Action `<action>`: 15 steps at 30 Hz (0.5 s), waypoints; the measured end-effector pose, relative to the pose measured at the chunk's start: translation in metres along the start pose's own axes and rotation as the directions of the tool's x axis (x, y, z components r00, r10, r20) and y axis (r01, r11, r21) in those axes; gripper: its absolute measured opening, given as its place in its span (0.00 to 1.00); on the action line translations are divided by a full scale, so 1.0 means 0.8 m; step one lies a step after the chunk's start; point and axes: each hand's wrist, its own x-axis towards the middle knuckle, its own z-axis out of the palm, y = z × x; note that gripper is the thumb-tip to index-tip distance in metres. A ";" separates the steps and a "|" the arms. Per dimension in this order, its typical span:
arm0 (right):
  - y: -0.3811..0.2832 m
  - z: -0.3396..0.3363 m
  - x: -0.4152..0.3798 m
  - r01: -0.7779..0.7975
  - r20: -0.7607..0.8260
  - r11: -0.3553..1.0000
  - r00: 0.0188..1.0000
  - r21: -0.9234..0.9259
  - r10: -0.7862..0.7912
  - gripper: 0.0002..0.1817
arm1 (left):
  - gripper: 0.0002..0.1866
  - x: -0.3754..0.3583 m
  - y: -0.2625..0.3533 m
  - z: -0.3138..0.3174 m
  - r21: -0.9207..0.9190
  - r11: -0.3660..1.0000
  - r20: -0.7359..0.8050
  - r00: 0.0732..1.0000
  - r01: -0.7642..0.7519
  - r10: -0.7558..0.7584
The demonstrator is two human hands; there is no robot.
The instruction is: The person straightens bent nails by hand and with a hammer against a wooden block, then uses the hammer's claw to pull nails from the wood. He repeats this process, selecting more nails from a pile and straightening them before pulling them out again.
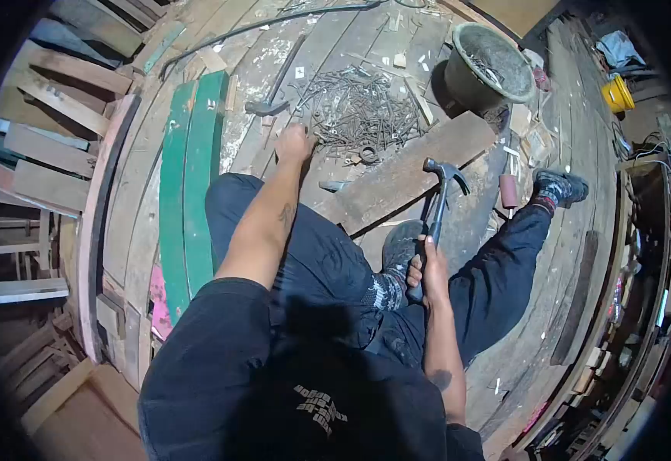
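Observation:
My right hand is wrapped round the handle of a claw hammer, whose metal head points up and away from me. The hammer head stands over a rough wooden plank that lies slantwise in front of my legs. My left hand is closed at the left edge of a heap of nails. Whatever its fingers hold is hidden or too small to name. Just beyond that hand lies a second hammer-like tool with a long dark handle.
A grey bucket with metal bits inside stands behind the plank. Green boards lie to my left, near stacked timber. A red-handled tool is by my outstretched foot. Wood scraps dot the plank floor.

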 end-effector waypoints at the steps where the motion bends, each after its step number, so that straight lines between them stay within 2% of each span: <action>1: -0.002 0.001 0.000 -0.002 -0.007 1.000 1.000 -0.009 0.002 0.22 | 0.21 0.001 0.000 0.002 -0.009 1.000 0.006 1.000 0.004 -0.003; 5: -0.003 0.004 -0.002 -0.020 -0.024 1.000 1.000 -0.023 0.020 0.23 | 0.20 0.004 -0.001 0.010 -0.013 1.000 0.001 1.000 0.020 -0.020; 7: -0.003 0.003 -0.001 -0.010 0.001 1.000 1.000 0.013 0.010 0.20 | 0.19 0.006 -0.002 0.008 0.009 0.997 0.041 0.996 0.081 -0.082; 8: -0.007 0.006 -0.004 -0.016 -0.008 1.000 1.000 0.008 0.016 0.20 | 0.18 0.008 0.002 0.008 0.001 0.985 0.077 0.982 0.170 -0.170; 11: -0.005 0.005 -0.003 -0.018 -0.015 1.000 1.000 0.012 0.018 0.20 | 0.17 0.001 0.011 -0.001 0.051 0.981 0.126 0.974 0.185 -0.190; 12: -0.004 0.003 -0.002 -0.021 -0.013 1.000 1.000 0.010 0.021 0.20 | 0.17 -0.007 0.013 -0.005 -0.010 0.987 0.082 0.984 0.159 -0.158; 15: -0.003 0.003 -0.001 -0.003 -0.007 1.000 1.000 0.002 0.003 0.20 | 0.15 -0.002 0.007 0.005 0.044 0.992 0.100 0.988 0.117 -0.120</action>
